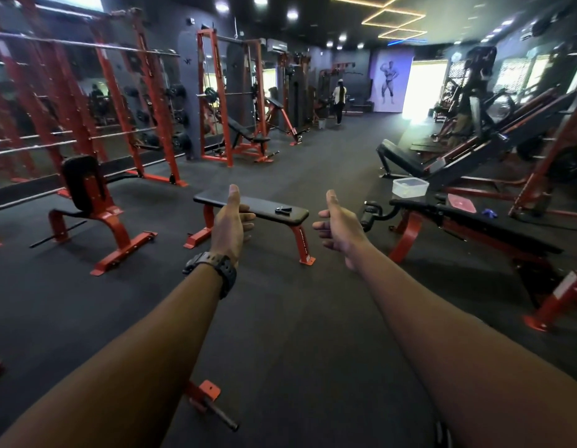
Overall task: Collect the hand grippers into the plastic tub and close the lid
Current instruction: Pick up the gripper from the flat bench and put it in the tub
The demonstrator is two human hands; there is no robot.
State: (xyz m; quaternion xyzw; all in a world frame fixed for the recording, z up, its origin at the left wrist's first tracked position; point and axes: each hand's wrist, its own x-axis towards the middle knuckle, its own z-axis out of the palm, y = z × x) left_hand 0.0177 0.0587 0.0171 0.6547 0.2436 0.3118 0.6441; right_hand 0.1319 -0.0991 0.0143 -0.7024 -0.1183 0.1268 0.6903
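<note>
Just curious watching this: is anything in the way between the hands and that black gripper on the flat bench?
Nothing visible. Both hands are empty and held out above open floor, and the hand gripper lies alone on the flat bench.

Your two bare forearms reach straight out ahead, side by side and apart. Your left hand (230,223) has its thumb up and fingers loosely curled, a black watch (212,268) on that wrist. Your right hand (340,226) mirrors it, holding nothing.
</note>
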